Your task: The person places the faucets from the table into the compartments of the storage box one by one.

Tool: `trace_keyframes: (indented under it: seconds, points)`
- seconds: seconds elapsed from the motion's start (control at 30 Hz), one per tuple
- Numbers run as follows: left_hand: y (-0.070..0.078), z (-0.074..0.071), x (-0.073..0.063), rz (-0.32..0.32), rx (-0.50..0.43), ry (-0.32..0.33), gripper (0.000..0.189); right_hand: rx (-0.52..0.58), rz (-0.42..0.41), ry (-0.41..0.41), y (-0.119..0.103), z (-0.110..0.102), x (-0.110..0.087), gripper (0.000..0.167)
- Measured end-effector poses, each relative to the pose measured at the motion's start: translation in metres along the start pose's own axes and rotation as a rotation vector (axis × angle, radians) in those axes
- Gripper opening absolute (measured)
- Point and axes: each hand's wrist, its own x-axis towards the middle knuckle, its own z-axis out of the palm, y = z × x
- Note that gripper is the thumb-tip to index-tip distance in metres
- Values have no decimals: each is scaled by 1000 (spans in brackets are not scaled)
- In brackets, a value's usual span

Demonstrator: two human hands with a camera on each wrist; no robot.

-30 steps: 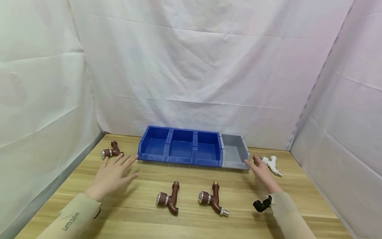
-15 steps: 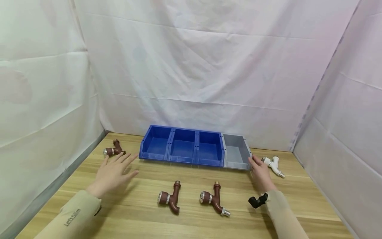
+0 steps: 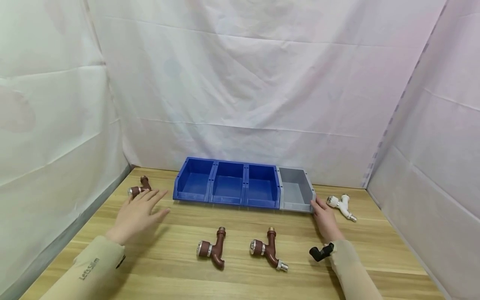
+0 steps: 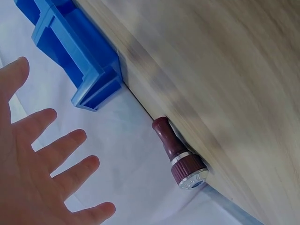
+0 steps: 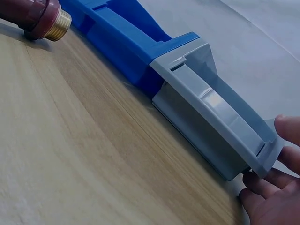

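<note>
Fingers (image 5: pixel 260 187) of the right hand (image 3: pixel 325 221) touch the outer front corner of the grey plastic open-fronted bin (image 3: pixel 296 206), which ends a row beside three blue plastic bins (image 3: pixel 226 198); whether they grip it cannot be told. The left hand (image 3: pixel 133 216) spreads its fingers, extended, near a dark-brown tap with a ribbed handle (image 3: pixel 134 191) on the wood-grain surface (image 3: pixel 168 287). A white tap (image 3: pixel 343 206) lies beside the right hand.
</note>
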Motion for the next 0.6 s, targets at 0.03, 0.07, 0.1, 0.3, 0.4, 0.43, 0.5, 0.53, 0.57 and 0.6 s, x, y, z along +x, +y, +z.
trace_keyframes:
  seconds: [0.03, 0.07, 0.1, 0.3, 0.4, 0.43, 0.5, 0.53, 0.57, 0.6]
  points:
    - [-1, -1, 1, -4, 1, -3, 71, 10, -7, -3, 0, 0, 0, 63]
    - [-2, -1, 1, -8, 1, -6, 71, 22, -11, -4, 1, 0, 0, 61]
    - [-3, -2, 2, -12, 3, -8, 71, 28, -13, -7, 1, 0, 0, 61]
    - [-11, -3, 6, -37, -6, -14, 72, 47, -10, 10, 4, 0, 1, 59]
    - [-13, -3, 8, -47, -17, -9, 73, 50, -16, 21, 5, 1, 3, 59]
    - [-15, -3, 9, -50, -17, -7, 73, 50, -19, 21, 5, 1, 3, 58]
    - [-16, -2, 11, -56, -19, -1, 73, 51, -17, 27, 5, 1, 4, 58]
    - [-17, -2, 12, -58, -22, -1, 73, 52, -17, 29, 5, 1, 4, 58]
    - [-18, -2, 13, -59, -22, -1, 73, 55, -16, 29, 5, 1, 4, 58]
    - [-19, -2, 13, -60, -20, 0, 73, 56, -13, 30, 5, 1, 4, 58]
